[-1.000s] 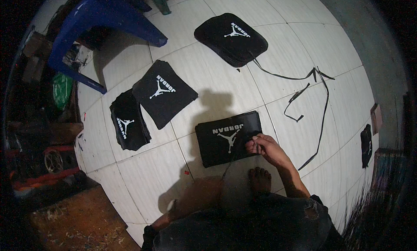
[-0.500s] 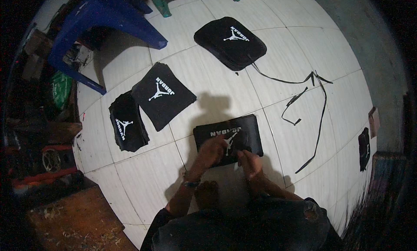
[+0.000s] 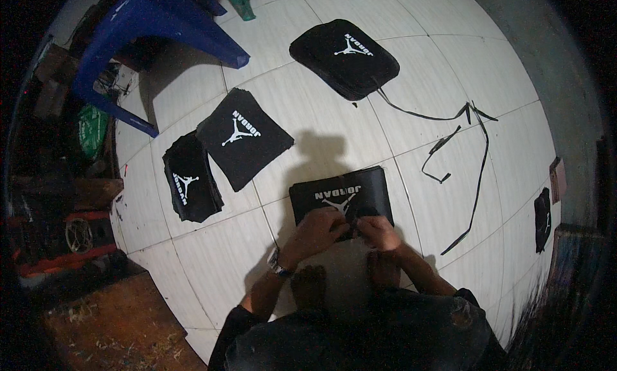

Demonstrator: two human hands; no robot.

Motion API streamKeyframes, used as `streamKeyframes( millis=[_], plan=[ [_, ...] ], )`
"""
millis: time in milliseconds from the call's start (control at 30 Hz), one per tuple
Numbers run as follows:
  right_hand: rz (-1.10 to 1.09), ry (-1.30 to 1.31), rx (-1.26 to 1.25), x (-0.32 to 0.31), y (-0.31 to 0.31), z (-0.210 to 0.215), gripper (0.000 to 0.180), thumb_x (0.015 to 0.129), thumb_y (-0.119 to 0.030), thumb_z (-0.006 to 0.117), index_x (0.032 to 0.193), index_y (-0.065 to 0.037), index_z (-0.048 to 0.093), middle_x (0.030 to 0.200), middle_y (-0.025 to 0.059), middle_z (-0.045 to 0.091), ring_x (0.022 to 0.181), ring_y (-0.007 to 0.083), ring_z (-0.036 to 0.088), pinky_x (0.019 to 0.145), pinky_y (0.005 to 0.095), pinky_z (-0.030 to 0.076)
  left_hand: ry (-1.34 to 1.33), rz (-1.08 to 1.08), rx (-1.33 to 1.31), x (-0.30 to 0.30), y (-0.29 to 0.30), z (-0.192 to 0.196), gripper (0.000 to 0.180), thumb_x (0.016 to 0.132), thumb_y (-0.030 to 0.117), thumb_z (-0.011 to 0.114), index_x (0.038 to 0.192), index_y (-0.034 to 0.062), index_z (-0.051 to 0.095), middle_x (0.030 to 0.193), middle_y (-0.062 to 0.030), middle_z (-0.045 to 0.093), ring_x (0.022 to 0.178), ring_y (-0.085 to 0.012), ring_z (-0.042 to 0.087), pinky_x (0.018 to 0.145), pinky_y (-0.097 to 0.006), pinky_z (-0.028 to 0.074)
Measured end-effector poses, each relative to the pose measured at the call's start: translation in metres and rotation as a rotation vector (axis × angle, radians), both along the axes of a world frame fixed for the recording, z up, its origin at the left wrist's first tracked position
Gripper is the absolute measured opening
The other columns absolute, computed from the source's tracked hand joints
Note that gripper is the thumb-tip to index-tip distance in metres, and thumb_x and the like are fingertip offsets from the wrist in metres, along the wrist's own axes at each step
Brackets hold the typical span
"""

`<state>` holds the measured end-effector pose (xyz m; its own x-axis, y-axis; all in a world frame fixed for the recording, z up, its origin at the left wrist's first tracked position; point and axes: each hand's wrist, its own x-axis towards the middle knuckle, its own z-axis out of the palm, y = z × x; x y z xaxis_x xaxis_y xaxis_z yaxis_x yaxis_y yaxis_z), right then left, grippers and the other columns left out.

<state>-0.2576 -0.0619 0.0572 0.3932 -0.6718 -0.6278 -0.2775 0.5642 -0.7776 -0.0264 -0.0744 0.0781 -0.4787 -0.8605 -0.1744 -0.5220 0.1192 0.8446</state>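
Observation:
A stack of flat black pieces [image 3: 305, 194] with white printing and a white figure lies on the floor in front of me. The top piece has a slightly shiny surface. My left hand [image 3: 316, 231] is over the lower part of the stack, fingers bent and pressed together. Close to its fingertips, my right hand [image 3: 380, 232] is closed in a pinch at the lower right of the stack. Something small and dark shows between the two hands, but its kind is too dim to tell. Both hands cover part of the white figure.
Two piles of black printed pieces [image 3: 247, 152] [image 3: 193, 181] lie to the left. Another stack [image 3: 347, 59] stands farther off, with thin black strips [image 3: 479, 172] trailing rightward. A blue plastic chair [image 3: 160, 30] is at the far left, a wooden board [image 3: 116, 319] at the near left.
My left hand has moved down from the printed figure toward the near edge. My right hand has shifted slightly right, and the fingertips of both are now close together.

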Motion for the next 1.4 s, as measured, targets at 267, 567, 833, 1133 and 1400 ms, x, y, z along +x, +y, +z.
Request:
streamKeyframes(
  millis=[267, 567, 833, 1133, 1400],
  plan=[
    [-0.148, 0.442, -0.645, -0.019, 0.028, -0.024, 0.023, 0.099, -0.016, 0.065, 0.082, -0.001, 0.062, 0.067, 0.0058, 0.059, 0.056, 0.0198, 0.054, 0.053, 0.0353, 0.044, 0.233, 0.459, 0.451, 0.071, -0.039, -0.025, 0.027, 0.104, 0.028, 0.062, 0.1, 0.002, 0.069, 0.084, -0.0074, 0.065, 0.081, -0.0237, 0.065, 0.074, -0.042, 0.05],
    [-0.237, 0.276, -0.476, -0.026, 0.031, -0.019, 0.04, 0.098, -0.023, 0.072, 0.067, -0.002, 0.055, 0.061, 0.0135, 0.056, 0.054, 0.0247, 0.052, 0.055, 0.0377, 0.044, 0.751, 0.713, 0.407, 0.039, -0.069, -0.066, 0.039, 0.109, 0.04, 0.05, 0.086, 0.0094, 0.054, 0.069, -0.0017, 0.055, 0.061, -0.0156, 0.057, 0.058, -0.034, 0.051],
    [-0.334, 0.46, -0.454, -0.02, 0.039, -0.014, 0.043, 0.1, -0.024, 0.067, 0.068, 0.001, 0.052, 0.064, 0.0093, 0.054, 0.061, 0.0216, 0.052, 0.061, 0.0382, 0.042, 0.271, 0.634, 0.098, 0.024, -0.083, -0.087, 0.04, 0.109, 0.038, 0.051, 0.085, 0.0063, 0.055, 0.065, -0.0013, 0.05, 0.061, -0.0149, 0.052, 0.056, -0.036, 0.047],
    [-0.611, -0.376, 0.023, 0.002, -0.042, 0.007, 0.038, 0.105, -0.023, 0.055, 0.07, -0.014, 0.042, 0.062, -0.0034, 0.04, 0.053, 0.0118, 0.036, 0.06, 0.0326, 0.041, -0.183, -0.1, -0.278, 0.001, -0.033, -0.02, 0.029, 0.096, 0.028, 0.07, 0.097, 0.0, 0.073, 0.106, -0.0142, 0.059, 0.083, -0.0259, 0.059, 0.079, -0.039, 0.053],
    [-0.182, 0.192, -0.57, -0.013, -0.03, -0.04, 0.033, 0.099, -0.009, 0.063, 0.07, -0.008, 0.047, 0.059, 0.0016, 0.042, 0.049, 0.0171, 0.043, 0.047, 0.0342, 0.035, 0.344, 0.272, 0.353, -0.015, -0.039, -0.044, 0.041, 0.107, 0.031, 0.055, 0.081, 0.0013, 0.065, 0.069, -0.0045, 0.061, 0.059, -0.0122, 0.05, 0.061, -0.032, 0.046]
  ],
)
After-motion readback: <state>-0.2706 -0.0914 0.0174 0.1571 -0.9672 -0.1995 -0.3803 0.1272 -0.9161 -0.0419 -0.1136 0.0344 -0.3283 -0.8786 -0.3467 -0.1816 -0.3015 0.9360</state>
